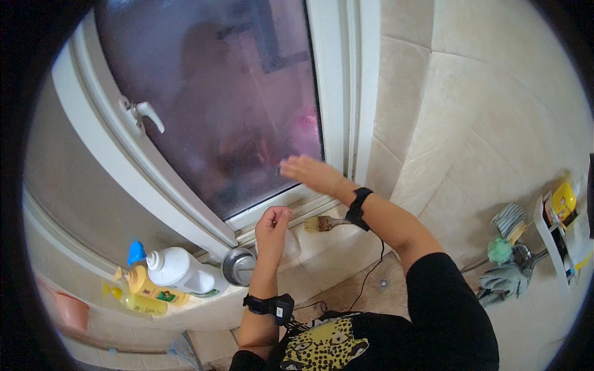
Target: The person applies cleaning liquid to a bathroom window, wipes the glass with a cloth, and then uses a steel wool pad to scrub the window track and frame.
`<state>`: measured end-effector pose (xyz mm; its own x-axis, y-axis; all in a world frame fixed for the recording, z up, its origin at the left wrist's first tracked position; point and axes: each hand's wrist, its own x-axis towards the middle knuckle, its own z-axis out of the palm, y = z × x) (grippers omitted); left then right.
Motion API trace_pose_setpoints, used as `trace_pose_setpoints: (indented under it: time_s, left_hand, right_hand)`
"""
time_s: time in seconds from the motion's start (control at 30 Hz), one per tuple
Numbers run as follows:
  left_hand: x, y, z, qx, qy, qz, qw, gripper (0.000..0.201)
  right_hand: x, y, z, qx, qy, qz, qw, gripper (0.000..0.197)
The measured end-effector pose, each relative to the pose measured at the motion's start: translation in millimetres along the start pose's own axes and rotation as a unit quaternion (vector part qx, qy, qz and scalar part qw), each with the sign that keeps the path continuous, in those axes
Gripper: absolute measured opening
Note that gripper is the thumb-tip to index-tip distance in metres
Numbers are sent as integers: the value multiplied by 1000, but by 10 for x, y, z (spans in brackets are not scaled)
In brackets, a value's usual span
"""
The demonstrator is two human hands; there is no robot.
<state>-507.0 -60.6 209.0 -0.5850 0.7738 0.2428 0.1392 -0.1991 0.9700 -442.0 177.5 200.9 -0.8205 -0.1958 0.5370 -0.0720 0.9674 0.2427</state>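
My right hand is raised in front of the lower part of the window glass. Its fingers lie together and stretched out flat, and it holds nothing. I cannot tell whether it touches the pane. Lower and to the left, my left hand is closed over the sill, thumb against curled fingers; whatever it may hold is hidden. On the sill lies a flat brush with pale bristles, its handle partly behind my right wrist. A metal bowl stands just left of my left forearm.
White and yellow bottles and a blue-topped one crowd the sill's left end. A white handle juts from the window frame. At the right hang a grey cloth, a green bath puff and a white rack. A pink pot is lower left.
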Motion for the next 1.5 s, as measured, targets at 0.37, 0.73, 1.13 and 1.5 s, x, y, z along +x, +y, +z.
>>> trace_pose_setpoints:
  time_s: [0.37,0.73,1.13,1.5]
  left_hand:
    - [-16,-53,-300,60,23,16,998,11]
    - [15,-21,-336,49,54,-9,997,10]
    - [6,-83,-343,2,53,37,998,10]
    - [-109,-39,-505,-1,64,24,998,9]
  right_hand:
    - [-471,-109,317,-12,14,107,994,57]
    - [-461,-68,272,-112,103,263,953,52]
    - [594,15,-524,-143,222,219,939,50]
    - [806,468,-1121,-198,209,107,952,43]
